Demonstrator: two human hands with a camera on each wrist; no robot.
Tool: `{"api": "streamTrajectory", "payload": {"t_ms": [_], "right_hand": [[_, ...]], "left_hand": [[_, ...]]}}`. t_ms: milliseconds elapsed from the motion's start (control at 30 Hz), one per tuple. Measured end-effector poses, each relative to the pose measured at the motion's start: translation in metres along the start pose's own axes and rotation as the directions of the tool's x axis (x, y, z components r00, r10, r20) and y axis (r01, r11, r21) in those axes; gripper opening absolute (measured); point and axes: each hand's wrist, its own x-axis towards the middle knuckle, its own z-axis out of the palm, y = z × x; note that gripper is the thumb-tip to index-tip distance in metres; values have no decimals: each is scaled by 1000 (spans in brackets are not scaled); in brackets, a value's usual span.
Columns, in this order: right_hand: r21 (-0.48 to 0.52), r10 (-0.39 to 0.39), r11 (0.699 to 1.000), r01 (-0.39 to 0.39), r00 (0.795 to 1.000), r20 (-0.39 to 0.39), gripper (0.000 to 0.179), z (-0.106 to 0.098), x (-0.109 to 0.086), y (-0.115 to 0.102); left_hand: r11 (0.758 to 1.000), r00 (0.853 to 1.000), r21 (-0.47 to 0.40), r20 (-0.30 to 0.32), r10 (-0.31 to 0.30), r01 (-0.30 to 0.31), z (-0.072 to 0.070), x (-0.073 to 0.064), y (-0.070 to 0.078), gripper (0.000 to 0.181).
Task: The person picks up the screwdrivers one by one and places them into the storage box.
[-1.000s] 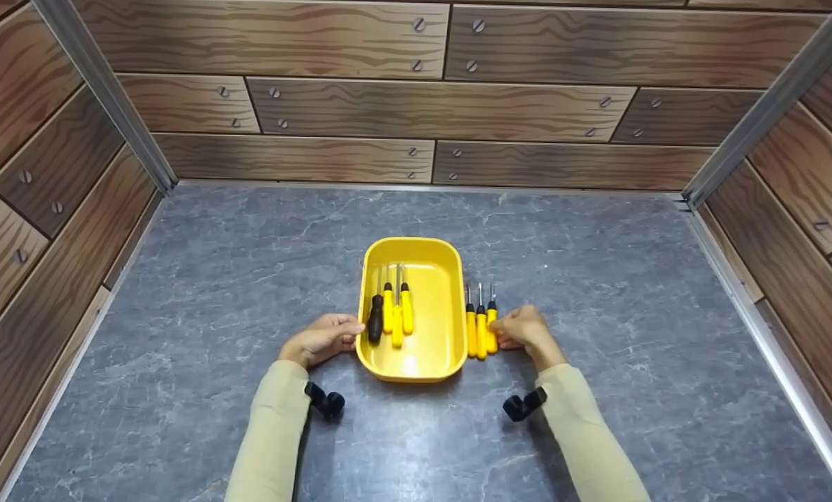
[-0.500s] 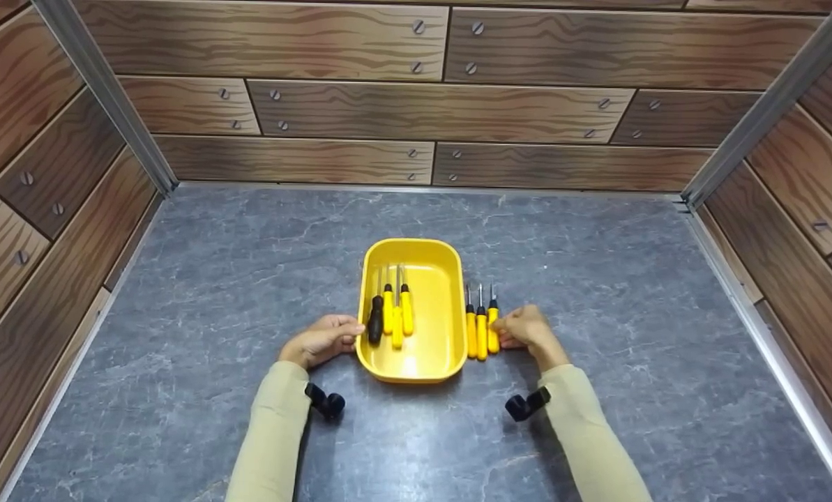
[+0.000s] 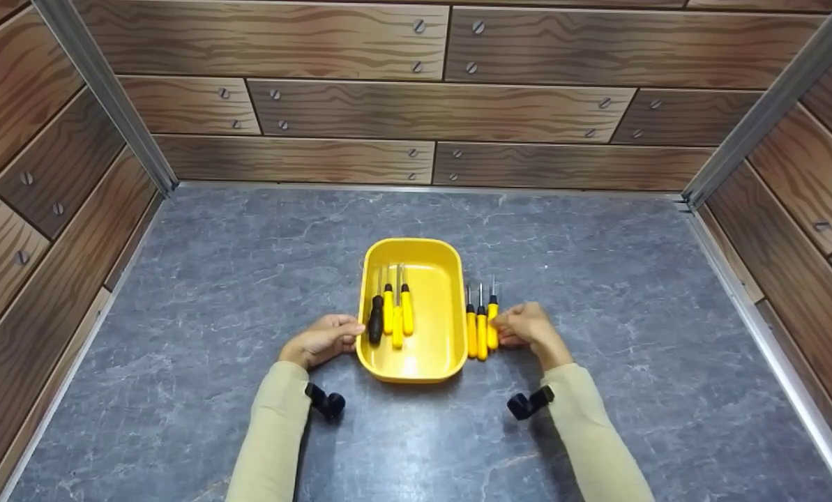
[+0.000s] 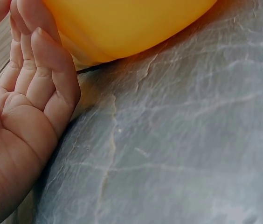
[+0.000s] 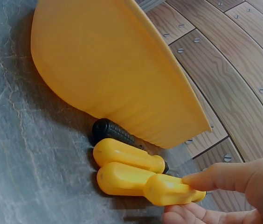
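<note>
A yellow plastic tray [image 3: 445,314] has several screwdrivers lying in its left half, one black-handled [image 3: 376,321] and the others yellow-handled [image 3: 407,312]. My left hand [image 3: 323,339] holds the tray's left side, thumb at the rim and fingers along the outer wall [image 4: 108,28]. With thumb and fingers, my right hand [image 3: 529,328] pinches a yellow-handled screwdriver [image 5: 166,190], slightly raised at the right end of a row. Two more yellow-handled screwdrivers [image 3: 482,335] lie beside it along the tray's right side. A black handle [image 5: 113,133] shows against that wall in the right wrist view.
The grey marbled tabletop [image 3: 248,251] runs out around the tray on all sides. Wood-patterned panels [image 3: 360,104] wall it in at the back, left and right, with metal strips [image 3: 764,335] along the edges.
My right hand has shifted slightly away from me, and the screwdriver in it has moved a little forward with it. My left hand and the tray stay in place.
</note>
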Motion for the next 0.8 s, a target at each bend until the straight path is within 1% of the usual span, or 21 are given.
{"api": "streamTrajectory", "payload": {"t_ms": [233, 400, 600, 800], "right_hand": [[8, -31, 1000, 31, 999, 18, 20, 1, -2, -3], [11, -40, 999, 40, 999, 24, 17, 1, -3, -4], [21, -43, 999, 43, 999, 31, 20, 0, -4, -5], [72, -76, 995, 70, 994, 75, 23, -1, -6, -8]], "left_hand": [[1000, 1000, 5, 4, -6, 6, 0, 0, 1, 13], [1000, 1000, 6, -9, -15, 16, 0, 0, 1, 12], [999, 999, 29, -27, -27, 28, -1, 0, 1, 10], [1000, 1000, 24, 5, -8, 8, -1, 1, 0, 13]]}}
